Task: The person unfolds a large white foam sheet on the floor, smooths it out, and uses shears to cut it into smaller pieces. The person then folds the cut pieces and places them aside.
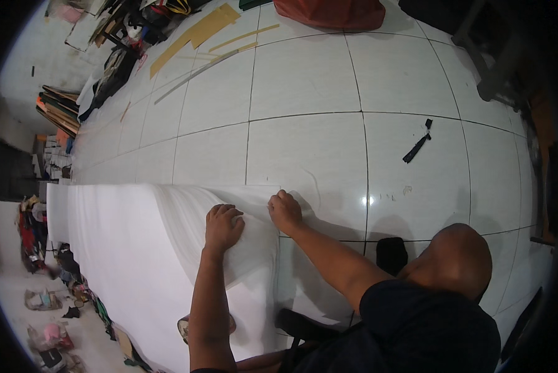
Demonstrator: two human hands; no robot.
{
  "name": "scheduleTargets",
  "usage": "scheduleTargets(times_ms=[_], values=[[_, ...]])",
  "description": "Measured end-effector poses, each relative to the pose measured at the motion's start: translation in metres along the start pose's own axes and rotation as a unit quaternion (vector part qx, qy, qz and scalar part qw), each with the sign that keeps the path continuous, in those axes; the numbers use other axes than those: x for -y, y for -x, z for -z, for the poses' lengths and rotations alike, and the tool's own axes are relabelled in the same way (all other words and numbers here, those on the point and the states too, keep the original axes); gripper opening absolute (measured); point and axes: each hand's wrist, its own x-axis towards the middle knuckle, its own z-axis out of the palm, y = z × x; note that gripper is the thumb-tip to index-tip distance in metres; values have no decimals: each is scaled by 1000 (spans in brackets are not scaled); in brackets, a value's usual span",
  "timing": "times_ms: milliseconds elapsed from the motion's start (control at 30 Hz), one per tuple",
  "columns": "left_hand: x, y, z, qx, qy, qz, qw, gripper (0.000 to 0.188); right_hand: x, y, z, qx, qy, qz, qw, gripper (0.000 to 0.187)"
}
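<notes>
A stack of thin white sheets, fabric or foam, lies across the floor on the left; I cannot tell which material. Near its right end, several layers are lifted and curve back in soft folds. My left hand rests on these layers with its fingers curled into them. At the far right corner of the stack, my right hand pinches the edge of a sheet between thumb and fingers. My left forearm crosses over a small round patterned object, which is mostly hidden.
Cardboard strips and a long grey strip lie on the tiles at far left. A red bag-like bundle sits at the far edge. A black strap-like piece lies at right. Stacked boards and clutter line the left wall.
</notes>
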Motion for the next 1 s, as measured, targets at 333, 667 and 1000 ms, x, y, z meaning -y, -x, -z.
scheduleTargets(times_ms=[333,667,1000], values=[[-1,-2,3,-6,-6,11,1000,35,54,3,28,129,-306,-82,940,26],[5,6,7,3,-7,12,1000,34,14,1,16,-67,25,50,996,31],[6,7,1,-25,9,-16,1000,29,10,7,15,-63,-12,2,998,19]])
